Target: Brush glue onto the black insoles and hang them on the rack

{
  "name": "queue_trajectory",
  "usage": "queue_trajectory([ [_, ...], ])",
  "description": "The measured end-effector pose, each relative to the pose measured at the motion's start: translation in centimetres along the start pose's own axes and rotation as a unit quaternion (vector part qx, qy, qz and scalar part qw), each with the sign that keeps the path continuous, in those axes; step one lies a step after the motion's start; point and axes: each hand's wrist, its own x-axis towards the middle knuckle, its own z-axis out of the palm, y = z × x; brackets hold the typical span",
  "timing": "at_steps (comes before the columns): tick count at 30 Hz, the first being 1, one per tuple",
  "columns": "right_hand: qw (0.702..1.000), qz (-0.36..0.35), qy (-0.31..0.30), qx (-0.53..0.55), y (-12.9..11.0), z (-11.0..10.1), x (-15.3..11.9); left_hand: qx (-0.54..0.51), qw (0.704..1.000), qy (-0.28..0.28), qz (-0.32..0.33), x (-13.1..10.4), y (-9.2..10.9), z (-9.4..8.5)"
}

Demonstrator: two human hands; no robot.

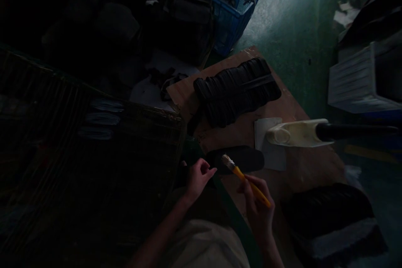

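My right hand is closed around the yellow handle of a paintbrush, whose pale, coated bristles point up and left. Those bristles are over a flat black sole-shaped piece at the near edge of a wooden board. Beside the left end of that piece is my left hand, its fingers loosely curled and the thumb apart from them. Nothing shows in it. A row of stacked black pieces lies farther back on the board. In this dim light, finer detail is hard to make out.
To the right of the black piece, a cream-coloured container with a dark handle stands on a white sheet. More black pieces are stacked at the near right. Behind the board sits a blue crate; a grey crate is at right.
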Motion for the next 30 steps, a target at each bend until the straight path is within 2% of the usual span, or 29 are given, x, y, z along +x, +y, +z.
queue_trajectory([
  [3, 0.999, -0.003, -0.029, 0.015, 1.4, 1.5, 0.4, 0.016, 0.999, 0.028, 0.007, 0.6, -0.8, 0.9],
  [6, 0.999, -0.009, -0.038, 0.002, 2.8, 1.4, 0.7, 0.006, 0.999, 0.035, -0.022, 0.7, -1.3, 1.5],
  [8, 1.000, -0.019, -0.007, -0.019, 3.6, 0.3, 1.0, 0.004, 0.999, 0.037, -0.040, 0.5, -1.4, 1.7],
  [11, 0.995, -0.033, 0.077, -0.057, 4.3, -1.4, 1.2, -0.009, 0.998, 0.043, -0.053, 0.1, -1.2, 2.0],
  [13, 0.990, -0.062, 0.097, -0.078, 4.1, -1.6, 1.0, -0.009, 0.997, 0.045, -0.054, -0.1, -1.1, 2.1],
  [17, 0.992, -0.110, 0.003, -0.067, 3.0, 0.4, 0.0, -0.002, 0.997, 0.039, -0.062, -0.3, -0.7, 2.1],
  [19, 0.994, -0.095, -0.031, -0.051, 2.8, 1.3, -0.2, -0.013, 0.997, 0.026, -0.075, -0.3, -0.5, 2.1],
  [20, 0.996, -0.078, -0.029, -0.044, 3.0, 1.3, -0.2, -0.020, 0.996, 0.020, -0.079, -0.3, -0.4, 2.2],
  [22, 0.999, -0.040, 0.004, -0.035, 3.8, 0.4, 0.0, -0.032, 0.996, 0.016, -0.080, -0.3, -0.3, 2.2],
  [25, 0.995, -0.014, 0.082, -0.057, 5.4, -2.6, 0.6, -0.038, 0.996, 0.016, -0.076, -0.3, -0.2, 2.2],
  [28, 0.984, -0.025, 0.135, -0.115, 6.5, -5.5, 1.3, -0.044, 0.996, 0.013, -0.082, -0.2, -0.3, 2.1],
  [30, 0.972, -0.050, 0.156, -0.166, 6.8, -6.4, 1.4, -0.048, 0.995, 0.011, -0.088, -0.2, -0.4, 2.0],
])
